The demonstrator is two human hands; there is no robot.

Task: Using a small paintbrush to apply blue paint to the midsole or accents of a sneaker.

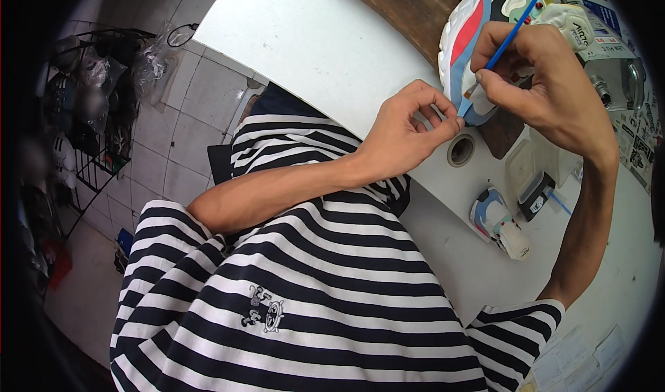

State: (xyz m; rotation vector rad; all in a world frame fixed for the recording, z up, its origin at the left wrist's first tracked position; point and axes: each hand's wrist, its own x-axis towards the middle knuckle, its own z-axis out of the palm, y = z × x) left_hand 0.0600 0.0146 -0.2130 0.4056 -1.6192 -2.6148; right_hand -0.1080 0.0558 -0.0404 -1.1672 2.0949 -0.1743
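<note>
Head view: apparently working a pale-blue tab [465, 106] on the shoe [465, 38] with a blue-handled tool [516, 27], at the white table's [318, 38] right side. Pinching the tab's end between left hand [405, 125] fingertips; grasping the tool in right hand [551, 80] fingers. Judged to call next for a steady pinch and light, controlled strokes. Counted: one worked shoe, one second shoe [496, 215] nearby, one held tool, one black container [536, 196].
</note>
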